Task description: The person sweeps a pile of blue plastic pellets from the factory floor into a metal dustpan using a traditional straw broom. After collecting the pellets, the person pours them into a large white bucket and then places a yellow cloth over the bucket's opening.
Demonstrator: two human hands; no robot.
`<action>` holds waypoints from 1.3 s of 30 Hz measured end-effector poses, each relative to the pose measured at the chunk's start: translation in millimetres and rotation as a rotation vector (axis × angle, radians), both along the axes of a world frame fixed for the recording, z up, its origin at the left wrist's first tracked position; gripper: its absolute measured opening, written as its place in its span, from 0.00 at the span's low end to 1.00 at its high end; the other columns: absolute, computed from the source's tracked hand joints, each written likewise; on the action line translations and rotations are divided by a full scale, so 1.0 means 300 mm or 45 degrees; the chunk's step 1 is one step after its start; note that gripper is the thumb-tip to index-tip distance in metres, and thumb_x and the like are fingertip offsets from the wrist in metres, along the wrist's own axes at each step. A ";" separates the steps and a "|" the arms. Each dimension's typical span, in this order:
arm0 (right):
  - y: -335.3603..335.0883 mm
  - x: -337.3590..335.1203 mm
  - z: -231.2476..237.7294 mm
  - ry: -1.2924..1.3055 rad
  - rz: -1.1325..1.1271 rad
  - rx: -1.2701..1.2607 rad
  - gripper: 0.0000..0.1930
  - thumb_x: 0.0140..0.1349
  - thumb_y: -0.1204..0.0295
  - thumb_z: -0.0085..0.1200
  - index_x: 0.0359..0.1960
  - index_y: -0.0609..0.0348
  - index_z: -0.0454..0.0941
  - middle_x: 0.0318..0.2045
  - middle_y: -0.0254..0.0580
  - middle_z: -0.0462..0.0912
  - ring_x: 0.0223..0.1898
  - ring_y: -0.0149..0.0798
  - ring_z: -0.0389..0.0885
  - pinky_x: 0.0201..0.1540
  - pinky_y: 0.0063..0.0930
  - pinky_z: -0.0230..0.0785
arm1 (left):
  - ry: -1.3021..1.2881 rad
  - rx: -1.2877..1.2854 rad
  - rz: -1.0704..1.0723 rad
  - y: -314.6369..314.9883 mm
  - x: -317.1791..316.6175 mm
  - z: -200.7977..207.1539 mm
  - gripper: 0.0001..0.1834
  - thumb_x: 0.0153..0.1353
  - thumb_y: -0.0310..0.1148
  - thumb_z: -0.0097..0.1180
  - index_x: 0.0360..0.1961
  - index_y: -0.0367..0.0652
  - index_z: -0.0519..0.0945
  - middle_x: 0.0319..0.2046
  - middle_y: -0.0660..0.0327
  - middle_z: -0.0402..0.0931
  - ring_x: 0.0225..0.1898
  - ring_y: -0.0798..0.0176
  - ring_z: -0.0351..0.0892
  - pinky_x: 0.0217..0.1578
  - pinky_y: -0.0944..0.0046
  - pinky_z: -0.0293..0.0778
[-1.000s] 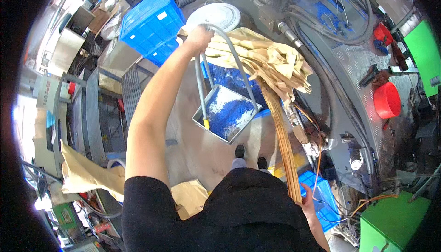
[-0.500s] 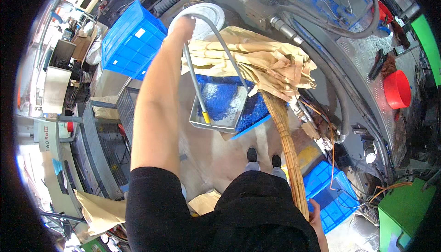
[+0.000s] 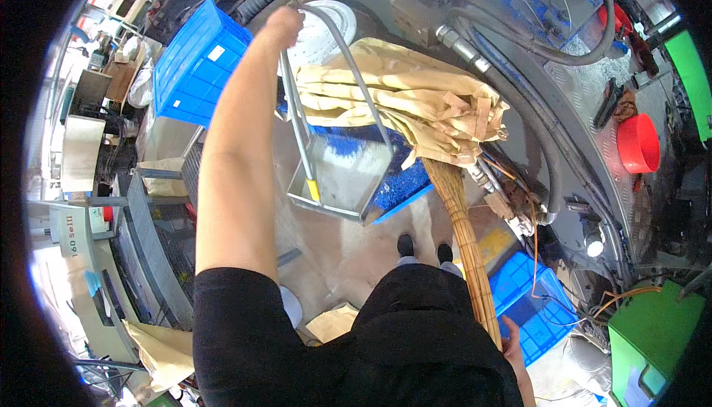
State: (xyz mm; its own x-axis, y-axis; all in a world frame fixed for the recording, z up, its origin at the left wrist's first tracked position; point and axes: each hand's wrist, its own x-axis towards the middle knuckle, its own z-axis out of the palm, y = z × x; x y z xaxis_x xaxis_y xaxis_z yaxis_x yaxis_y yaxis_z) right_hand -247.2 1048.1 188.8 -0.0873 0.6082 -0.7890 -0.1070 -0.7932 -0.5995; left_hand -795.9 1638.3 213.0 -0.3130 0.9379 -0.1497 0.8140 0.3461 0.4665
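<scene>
My left hand (image 3: pixel 283 28) is closed round the top of a dustpan's looped grey handle, arm stretched far forward. The metal dustpan (image 3: pixel 332 201) hangs tilted; a little blue and white material shows near its far edge. Right behind and beside it is a blue bin (image 3: pixel 417 201) with blue granules (image 3: pixel 400 183) inside, partly hidden by the pan and crumpled brown paper bags (image 3: pixel 386 84). At lower right, my right hand (image 3: pixel 512 344) is closed at the near end of a bamboo broom (image 3: pixel 471 258), partly hidden by my shirt. The broom's far end goes under the bags.
A tall blue crate (image 3: pixel 199 66) stands at far left beside a white round lid (image 3: pixel 326 32). Metal steps (image 3: pixel 159 232) rise at left. Hoses (image 3: pixel 549 155) and machinery line the right, with a red tub (image 3: pixel 638 143). Another blue crate (image 3: pixel 530 303) lies near my right hand.
My left hand has moved slightly left and away with the dustpan. The pan tilts differently, and most blue and white material seen in it has gone from view. The broom stays nearly still.
</scene>
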 end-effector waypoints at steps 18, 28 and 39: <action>0.043 0.028 0.032 -0.149 0.268 0.110 0.38 0.48 0.76 0.58 0.61 0.48 0.53 0.44 0.45 0.76 0.44 0.34 0.74 0.45 0.27 0.65 | -0.087 -0.084 -0.016 -0.440 -0.027 0.133 0.15 0.52 0.33 0.45 0.16 0.32 0.71 0.09 0.54 0.66 0.08 0.59 0.66 0.11 0.58 0.62; -0.069 0.420 -0.121 -0.302 0.935 0.118 0.36 0.44 0.83 0.57 0.58 0.47 0.60 0.42 0.45 0.78 0.43 0.37 0.76 0.47 0.26 0.66 | -0.441 0.183 0.421 -1.343 -0.041 0.229 0.08 0.52 0.28 0.44 0.20 0.36 0.70 0.10 0.62 0.64 0.09 0.67 0.63 0.11 0.65 0.59; -0.239 0.939 -0.341 -0.191 0.715 -0.122 0.39 0.42 0.73 0.67 0.58 0.45 0.60 0.36 0.38 0.78 0.37 0.35 0.76 0.41 0.28 0.69 | -0.120 0.112 0.990 -2.109 0.134 -0.117 0.08 0.50 0.28 0.46 0.20 0.34 0.68 0.12 0.58 0.67 0.11 0.64 0.66 0.12 0.63 0.61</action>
